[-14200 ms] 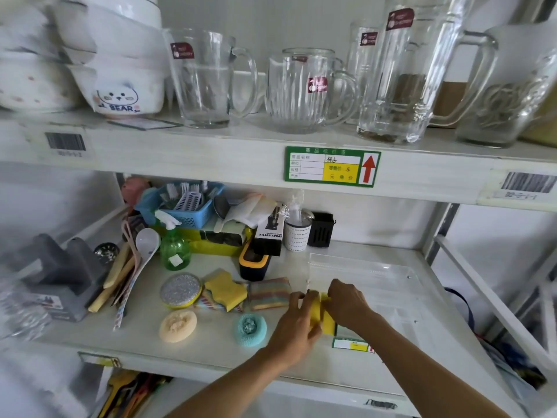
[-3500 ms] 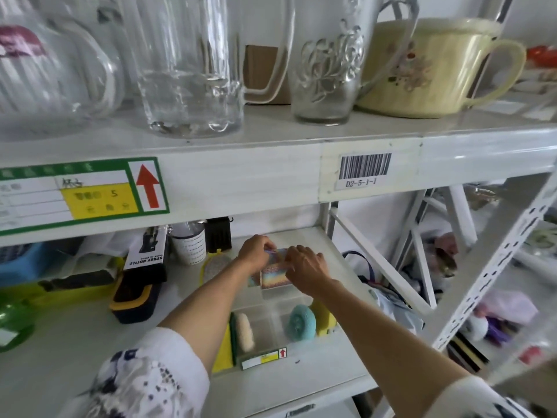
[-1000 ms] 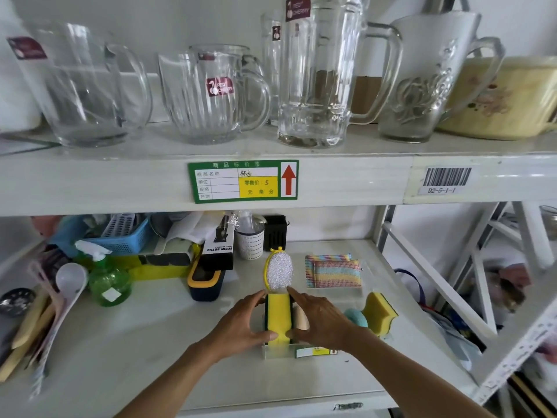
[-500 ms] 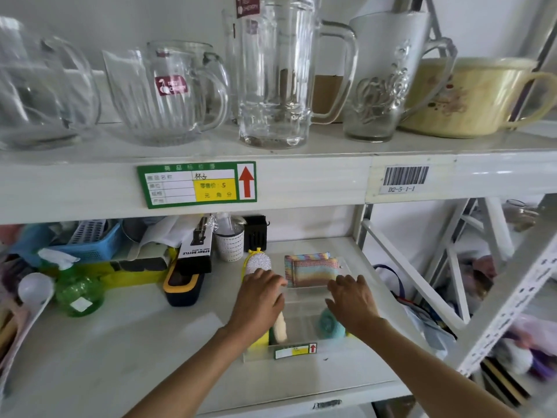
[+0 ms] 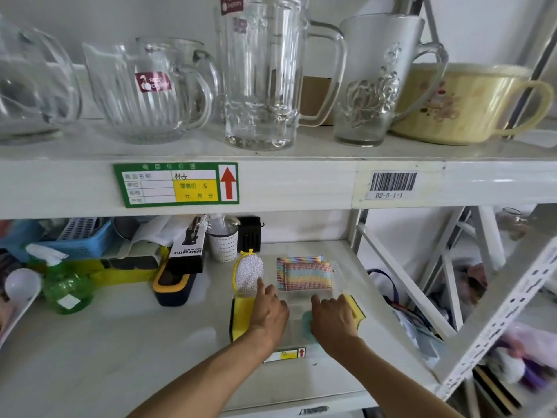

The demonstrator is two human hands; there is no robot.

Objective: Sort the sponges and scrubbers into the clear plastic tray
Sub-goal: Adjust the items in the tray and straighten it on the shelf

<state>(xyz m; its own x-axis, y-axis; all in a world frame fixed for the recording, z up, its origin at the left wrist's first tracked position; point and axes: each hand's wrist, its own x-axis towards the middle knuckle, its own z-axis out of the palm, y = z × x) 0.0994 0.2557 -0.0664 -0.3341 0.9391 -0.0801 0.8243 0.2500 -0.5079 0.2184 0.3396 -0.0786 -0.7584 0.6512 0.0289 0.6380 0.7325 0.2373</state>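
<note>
The clear plastic tray (image 5: 297, 298) sits on the lower shelf, right of centre. Inside it stand a silver glitter scrubber with a yellow rim (image 5: 249, 273), rainbow mesh sponges (image 5: 304, 274) at the back, a yellow sponge (image 5: 241, 316) on edge at the left, a teal round scrubber (image 5: 306, 322) and a yellow sponge (image 5: 355, 310) at the right. My left hand (image 5: 269, 312) rests over the left sponge, index finger touching the silver scrubber. My right hand (image 5: 333, 318) lies flat over the teal scrubber and right sponge. Neither hand clearly grips anything.
Left of the tray lie a black-and-yellow holder (image 5: 171, 285), a spray bottle box (image 5: 188, 247), a green spray bottle (image 5: 64, 286) and a blue basket (image 5: 81, 239). A white cup (image 5: 223, 244) stands behind. Glass mugs (image 5: 259, 70) crowd the upper shelf. Shelf braces (image 5: 404, 279) bound the right side.
Both hands have slid forward and closer together over the tray. The left index finger now touches the silver scrubber; the right hand now covers the teal scrubber.
</note>
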